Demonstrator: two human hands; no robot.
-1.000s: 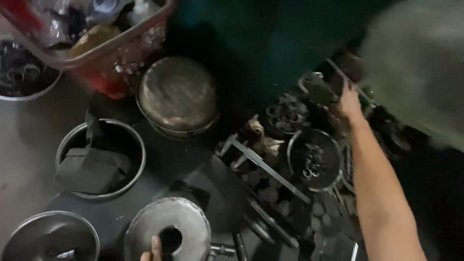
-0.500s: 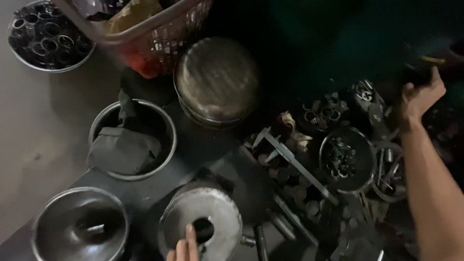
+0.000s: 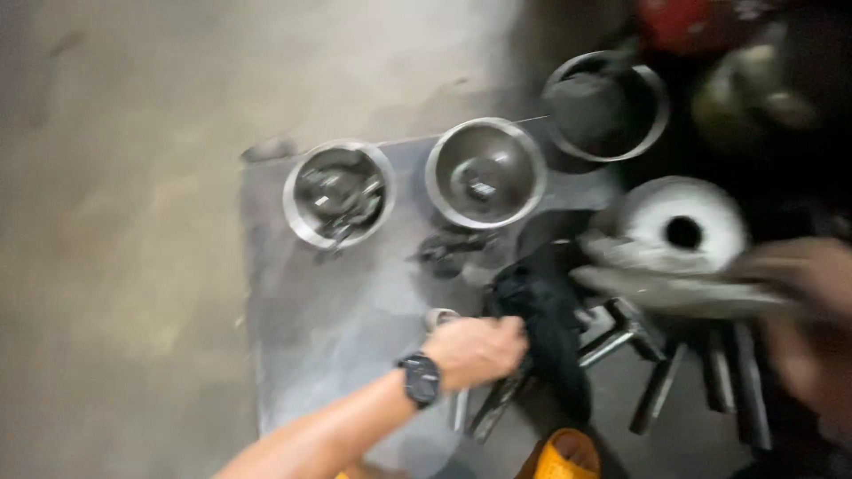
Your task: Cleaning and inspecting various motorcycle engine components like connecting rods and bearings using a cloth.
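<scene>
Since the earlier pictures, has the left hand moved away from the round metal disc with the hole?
Yes. The left hand now grips a black cloth, lower left of the round metal disc, no longer at its edge.

A workshop is shown, with work laid out low on a bare concrete floor. A grey metal sheet is spread on that floor. On the sheet, steel bowls of small greasy metal parts are set out, and to its right dark steel rods, a black rag and a round metal disc are gathered.
</scene>
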